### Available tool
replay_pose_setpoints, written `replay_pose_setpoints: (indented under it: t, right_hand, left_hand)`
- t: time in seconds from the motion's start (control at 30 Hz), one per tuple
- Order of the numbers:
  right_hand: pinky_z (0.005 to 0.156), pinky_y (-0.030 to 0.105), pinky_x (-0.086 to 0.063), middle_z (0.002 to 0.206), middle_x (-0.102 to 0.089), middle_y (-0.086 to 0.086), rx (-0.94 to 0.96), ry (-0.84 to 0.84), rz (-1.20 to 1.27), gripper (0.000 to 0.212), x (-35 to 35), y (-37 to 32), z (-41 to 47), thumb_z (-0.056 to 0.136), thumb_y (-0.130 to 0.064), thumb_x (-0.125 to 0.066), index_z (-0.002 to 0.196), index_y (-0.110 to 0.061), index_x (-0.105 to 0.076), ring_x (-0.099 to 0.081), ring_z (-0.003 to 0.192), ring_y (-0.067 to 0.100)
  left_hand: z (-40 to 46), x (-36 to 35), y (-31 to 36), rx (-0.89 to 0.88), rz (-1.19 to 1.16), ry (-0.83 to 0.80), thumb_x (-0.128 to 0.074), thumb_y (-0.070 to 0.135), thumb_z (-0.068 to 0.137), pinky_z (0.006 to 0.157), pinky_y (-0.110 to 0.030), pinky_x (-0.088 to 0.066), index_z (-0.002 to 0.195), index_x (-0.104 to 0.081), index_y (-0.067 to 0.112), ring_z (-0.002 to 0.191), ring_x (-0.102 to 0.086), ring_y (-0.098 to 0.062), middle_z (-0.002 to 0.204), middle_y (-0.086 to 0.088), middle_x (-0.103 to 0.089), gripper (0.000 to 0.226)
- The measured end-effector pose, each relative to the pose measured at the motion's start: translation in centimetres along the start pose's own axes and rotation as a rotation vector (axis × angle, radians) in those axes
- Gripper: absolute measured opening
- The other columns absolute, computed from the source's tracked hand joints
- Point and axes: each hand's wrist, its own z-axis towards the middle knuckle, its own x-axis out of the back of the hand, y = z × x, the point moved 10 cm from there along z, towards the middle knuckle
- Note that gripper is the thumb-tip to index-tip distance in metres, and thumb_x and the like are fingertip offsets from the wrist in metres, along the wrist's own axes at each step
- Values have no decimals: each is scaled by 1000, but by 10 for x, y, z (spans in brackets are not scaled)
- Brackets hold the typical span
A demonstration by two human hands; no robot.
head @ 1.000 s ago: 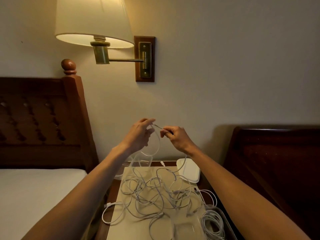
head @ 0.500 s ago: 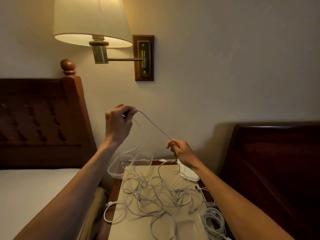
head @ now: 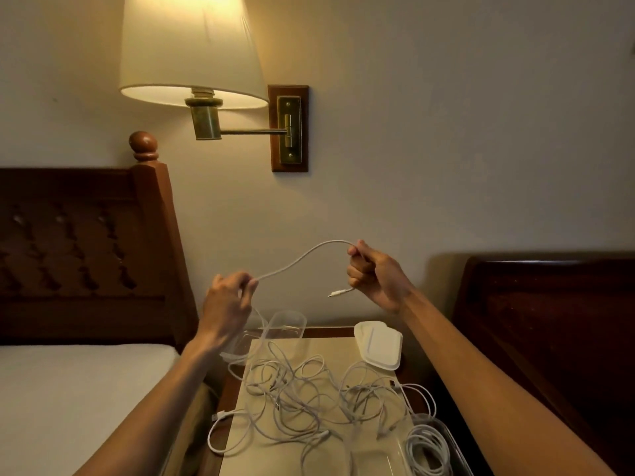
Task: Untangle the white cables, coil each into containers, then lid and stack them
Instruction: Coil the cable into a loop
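A white cable [head: 302, 257] arcs in the air between my hands above the nightstand. My left hand [head: 228, 300] pinches it at the lower left; from there it drops to the tangle. My right hand [head: 374, 274] grips the other end in a fist, and the plug [head: 338, 293] sticks out below it. A tangle of white cables [head: 309, 393] lies on the nightstand top [head: 319, 345]. Clear empty containers [head: 287, 324] stand at the back left. White lids [head: 379, 343] lie stacked at the back right. At the front right a clear container [head: 429, 444] holds a coiled cable.
A wall lamp [head: 192, 53] hangs above on a brass arm. A bed with a dark wooden headboard [head: 86, 249] stands to the left, and a second dark headboard [head: 549, 321] stands to the right. One cable loop [head: 214, 438] hangs over the nightstand's left edge.
My left hand has dropped from high up to a lower spot on the cable. My right hand has risen and now grips the plug end, so the cable arcs between them.
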Motion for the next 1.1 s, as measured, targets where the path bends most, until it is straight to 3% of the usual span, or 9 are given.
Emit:
replay_pose_setpoints:
  t: [0.1,0.2,0.3,0.37,0.5,0.57,0.73,0.9,1.1]
  right_hand:
    - [48,24,-29,58,-23,-3,-24,-51,183,33,-6,-18,-3,104,-24,-34,80,-12,-53,-22,51,11]
    - [47,22,-30,58,-23,-4,-12,-64,182,30,-9,-35,-7,104,-22,-36,84,-11,-55,-23,50,10]
    - [47,20,-34,57,-23,-6,9,-58,156,25,-16,-53,-9,104,-21,-38,89,-10,-55,-25,48,8]
    - [49,20,-39,55,-28,-6,17,-50,130,23,-24,-62,-11,104,-19,-39,91,-9,-56,-33,47,8]
    - [69,30,-56,65,-58,4,92,-30,-147,24,-37,-81,-13,104,-17,-41,98,-5,-61,-61,63,16]
    - [76,34,-58,74,-68,10,139,-13,-341,28,-43,-90,-13,104,-19,-42,102,-1,-63,-69,74,23]
    - [64,20,-54,73,-71,2,221,35,-698,29,-57,-103,-16,102,-21,-46,94,-7,-70,-69,70,12]
    - [64,29,-54,65,-62,7,172,-156,-601,35,-74,-96,-26,105,-17,-37,88,-5,-64,-63,61,18]
    - [52,24,-45,58,-43,3,41,-268,-325,40,-85,-88,-35,106,-20,-30,98,-2,-64,-44,50,13]
  left_hand:
    - [-20,-26,2,-113,-20,-112,-48,49,95,69,-34,-35,83,-63,21,77,-49,-14,75,8,-57,34]
    - [-28,-41,0,-128,-174,-167,-39,63,92,62,-35,-47,85,-64,20,72,-57,-8,77,8,-61,50]
    - [-22,-33,10,-54,-256,-107,-53,43,95,57,-32,-47,83,-63,29,64,-56,-7,73,7,-62,21]
    - [-16,-27,24,-18,-280,-73,-56,27,97,50,-21,-38,76,-60,32,58,-52,-7,66,5,-60,22]
    - [-11,-20,109,-368,-119,-211,-45,46,97,45,-29,-39,69,-52,26,47,-48,-10,55,11,-50,34]
    - [-9,-10,155,-529,15,-236,-42,48,97,43,-24,-37,69,-49,32,43,-46,-7,51,15,-45,33]
    - [2,33,227,-762,79,-103,-41,44,100,49,-18,-42,91,-64,26,47,-50,-3,62,15,-54,31]
    - [19,56,240,-783,56,15,-37,45,100,55,-13,-35,95,-61,20,57,-51,-3,71,11,-57,35]
    - [50,63,220,-592,-34,49,-50,42,96,56,-17,-35,90,-53,18,62,-50,-5,74,10,-56,26]
